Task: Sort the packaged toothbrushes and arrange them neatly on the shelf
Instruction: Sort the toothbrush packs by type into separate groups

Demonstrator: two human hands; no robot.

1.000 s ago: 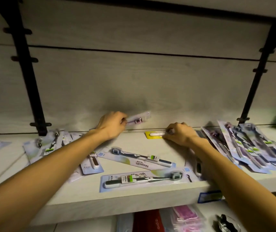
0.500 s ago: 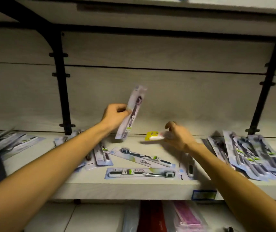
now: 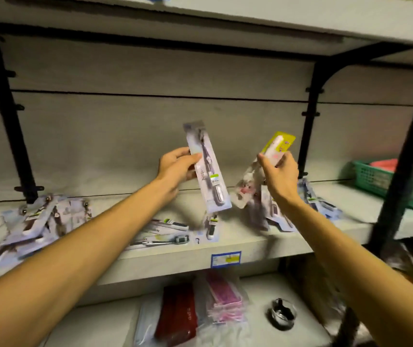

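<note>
Toothbrush packs, two, held upright above the shelf (image 3: 288, 246) middle: left hand (image 3: 177, 169) grips the purple pack (image 3: 208, 171), right hand (image 3: 279, 174) pinches the yellow pack (image 3: 276, 146), like piles lying toward either end.

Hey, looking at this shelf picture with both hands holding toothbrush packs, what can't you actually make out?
Head view only:
- Print on the lavender pack in the left hand: blurred.
- Lower part of the yellow pack: hidden by the right hand.
- Left pile count: overlapping, blurred.
- Price label: too small.
</note>
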